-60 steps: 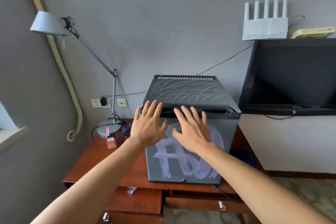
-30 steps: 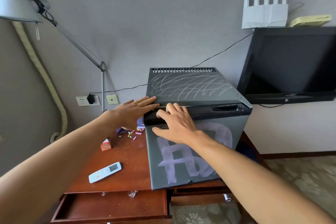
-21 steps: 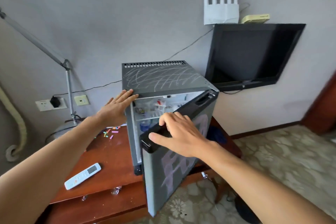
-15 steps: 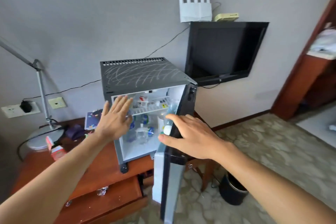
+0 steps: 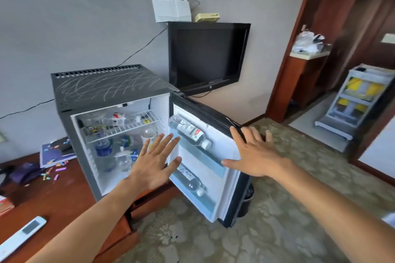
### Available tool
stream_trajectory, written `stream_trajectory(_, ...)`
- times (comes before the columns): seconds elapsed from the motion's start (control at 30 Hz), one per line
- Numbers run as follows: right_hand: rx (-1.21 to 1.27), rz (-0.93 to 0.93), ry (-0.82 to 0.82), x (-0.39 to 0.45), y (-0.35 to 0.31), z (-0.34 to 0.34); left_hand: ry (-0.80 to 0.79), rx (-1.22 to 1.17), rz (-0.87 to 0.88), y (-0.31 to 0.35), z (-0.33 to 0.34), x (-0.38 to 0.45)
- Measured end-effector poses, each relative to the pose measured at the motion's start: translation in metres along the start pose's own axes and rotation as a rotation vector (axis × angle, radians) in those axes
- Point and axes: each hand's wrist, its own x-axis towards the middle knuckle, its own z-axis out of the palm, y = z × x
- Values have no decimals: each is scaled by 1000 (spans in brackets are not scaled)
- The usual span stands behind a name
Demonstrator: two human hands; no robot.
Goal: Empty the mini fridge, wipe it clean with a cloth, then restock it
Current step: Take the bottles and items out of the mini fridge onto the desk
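The dark grey mini fridge [image 5: 106, 87] stands on a wooden desk [image 5: 57, 194] with its door [image 5: 205, 168] swung wide open to the right. Several water bottles [image 5: 104, 153] and small items fill the wire shelf [image 5: 126, 126] and the floor of the fridge. Two clear bottles lie in the door racks, one upper [image 5: 189, 131] and one lower [image 5: 191, 181]. My left hand [image 5: 155, 160] hovers with spread fingers in front of the fridge opening. My right hand [image 5: 254, 153] lies flat with straight fingers against the door's outer edge. No cloth is in view.
A white remote [image 5: 21, 235] lies at the desk's front left, and coloured paper bits [image 5: 51, 174] with a booklet [image 5: 55, 151] sit beside the fridge. A black TV [image 5: 207, 55] hangs on the wall with a router [image 5: 171, 4] above. A dark bin [image 5: 245, 200] stands behind the door.
The fridge door went from closed to wide open, pulled by my right hand. My left hand left the fridge's top corner and now hovers before the opening. The view swung right.
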Motion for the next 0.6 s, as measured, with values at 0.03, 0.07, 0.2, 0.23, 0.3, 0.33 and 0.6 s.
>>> stream_trajectory(0.03, 6, 38, 18, 6, 9, 6, -4, -2, 2, 4, 1, 1)
stream_trajectory(0.07, 13, 74, 36, 13, 16, 11, -4, 0, 3, 7, 2, 1)
stream_trajectory(0.2, 63, 189, 100, 39, 42, 28, -2, 28, -2, 13, 5, -2)
stream_trajectory(0.23, 66, 205, 112, 45, 48, 31, -2, 31, -2, 13, 5, -4)
stream_trajectory(0.3, 75, 225, 122, 56, 58, 33, 2, 39, -15, 14, 5, -8)
stream_trajectory(0.33, 83, 229, 120, 61, 61, 33, 2, 49, -27, 13, 5, -10)
stream_trajectory(0.6, 66, 246, 118, 87, 77, 35, 4, 125, -99, 0, 12, -23)
